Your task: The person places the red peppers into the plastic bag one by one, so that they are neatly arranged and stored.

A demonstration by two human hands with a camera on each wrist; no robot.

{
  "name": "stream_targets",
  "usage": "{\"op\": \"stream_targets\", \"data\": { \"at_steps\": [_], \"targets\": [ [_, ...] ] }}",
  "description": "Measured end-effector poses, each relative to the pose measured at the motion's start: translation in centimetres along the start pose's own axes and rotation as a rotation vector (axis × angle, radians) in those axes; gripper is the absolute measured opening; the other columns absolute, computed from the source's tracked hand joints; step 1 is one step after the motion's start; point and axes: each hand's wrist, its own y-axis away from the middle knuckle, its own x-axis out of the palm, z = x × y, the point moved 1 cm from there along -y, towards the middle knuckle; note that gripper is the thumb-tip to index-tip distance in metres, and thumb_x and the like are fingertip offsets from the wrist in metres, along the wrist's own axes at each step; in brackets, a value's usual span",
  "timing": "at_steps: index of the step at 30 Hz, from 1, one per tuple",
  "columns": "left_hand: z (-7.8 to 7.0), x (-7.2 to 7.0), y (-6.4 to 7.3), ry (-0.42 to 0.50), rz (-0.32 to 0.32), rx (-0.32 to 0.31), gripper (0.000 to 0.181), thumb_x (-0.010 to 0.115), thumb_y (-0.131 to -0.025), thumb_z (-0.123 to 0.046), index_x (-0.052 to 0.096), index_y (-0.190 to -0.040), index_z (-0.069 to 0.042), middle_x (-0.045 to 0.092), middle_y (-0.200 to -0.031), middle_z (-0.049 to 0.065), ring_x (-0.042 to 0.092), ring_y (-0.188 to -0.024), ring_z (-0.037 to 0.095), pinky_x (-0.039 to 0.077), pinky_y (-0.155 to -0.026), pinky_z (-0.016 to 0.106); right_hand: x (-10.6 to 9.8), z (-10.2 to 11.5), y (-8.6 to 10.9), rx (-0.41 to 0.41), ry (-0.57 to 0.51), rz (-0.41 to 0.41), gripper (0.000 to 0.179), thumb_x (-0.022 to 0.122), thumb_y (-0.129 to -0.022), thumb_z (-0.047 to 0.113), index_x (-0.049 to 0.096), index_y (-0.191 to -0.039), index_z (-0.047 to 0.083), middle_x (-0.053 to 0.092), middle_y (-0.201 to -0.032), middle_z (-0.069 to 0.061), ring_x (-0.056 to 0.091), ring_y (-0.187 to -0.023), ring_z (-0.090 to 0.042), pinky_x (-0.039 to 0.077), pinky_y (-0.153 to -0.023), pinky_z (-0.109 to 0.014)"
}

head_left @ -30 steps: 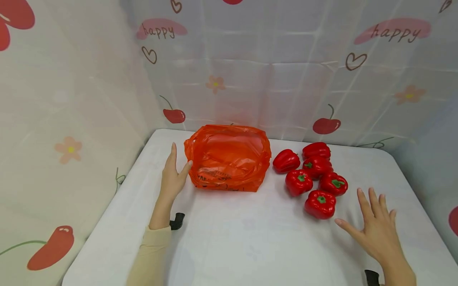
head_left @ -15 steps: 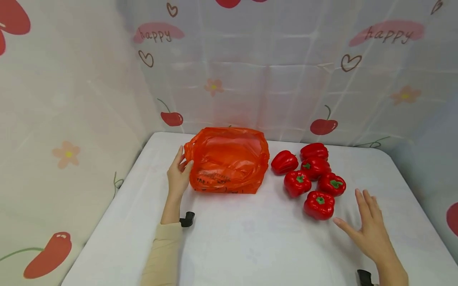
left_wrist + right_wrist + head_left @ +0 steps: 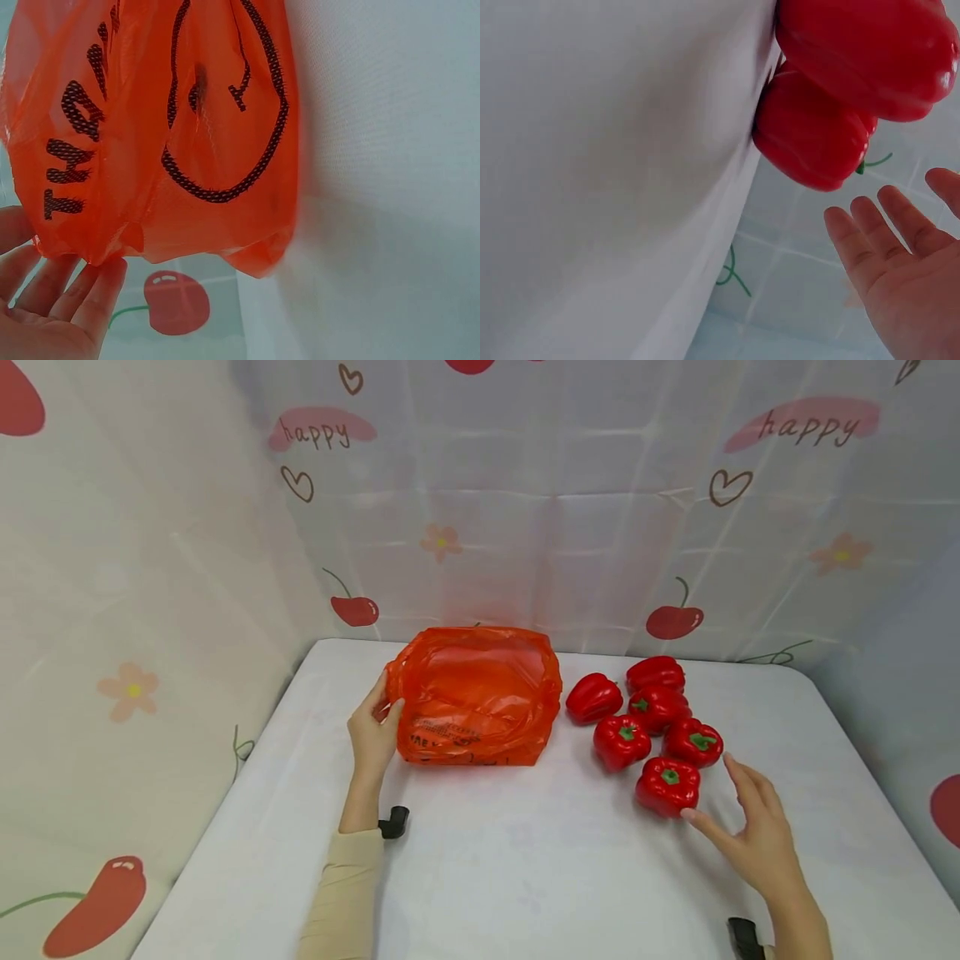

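An orange plastic bag (image 3: 480, 693) stands at the back of the table, its mouth spread wide, with dark print on its side. My left hand (image 3: 372, 735) holds its left edge, thumb in front and fingers behind. In the left wrist view, fingertips of the left hand (image 3: 64, 292) meet the bag's crumpled edge (image 3: 97, 244). Right of the bag lies a group of several red bell peppers (image 3: 660, 706) with green stems. My right hand (image 3: 761, 843) hovers beside the nearest bell pepper (image 3: 667, 787), thumb and fingers spread and holding nothing.
A white table (image 3: 517, 852) carries everything. A patterned curtain (image 3: 555, 527) hangs right behind it and along the left side. Black wrist-camera pieces stick out at the left wrist (image 3: 394, 822) and the right wrist (image 3: 742, 937).
My left hand has moved right and closed its fingers around the bag's edge. My right hand has moved left, up to the nearest bell pepper, with its fingers drawn closer together.
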Motion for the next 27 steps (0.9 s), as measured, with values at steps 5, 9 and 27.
{"op": "stream_targets", "data": {
  "at_steps": [5,9,27],
  "targets": [
    [0.0,0.0,0.0,-0.004,0.001,-0.009,0.056,0.064,-0.093,-0.005,0.047,-0.146,-0.016,0.052,-0.145,0.008,0.06,-0.122,0.027,0.051,-0.1,0.037,0.6,0.5,-0.5,-0.02,-0.04,0.048,0.101,0.085,-0.074,0.031,0.028,-0.155,0.012,0.038,-0.139,-0.029,0.043,-0.117,-0.046,0.047,-0.086,-0.07],
    [-0.2,0.0,-0.1,0.006,0.002,-0.023,0.056,0.064,-0.093,-0.005,0.047,-0.146,-0.016,0.052,-0.146,0.008,0.06,-0.122,0.027,0.052,-0.101,0.039,1.2,0.7,-1.0,-0.029,-0.06,0.086,0.104,0.086,-0.074,0.032,0.025,-0.156,0.014,0.039,-0.138,-0.029,0.041,-0.12,-0.045,0.046,-0.089,-0.07],
    [0.0,0.0,-0.2,0.026,0.013,-0.031,0.056,0.064,-0.094,-0.006,0.047,-0.146,-0.018,0.052,-0.146,0.008,0.06,-0.122,0.029,0.052,-0.1,0.041,1.9,1.1,-1.6,-0.029,-0.038,0.183,0.105,0.087,-0.073,0.031,0.026,-0.155,0.008,0.04,-0.142,-0.031,0.041,-0.124,-0.049,0.046,-0.09,-0.067]
  ]
}}
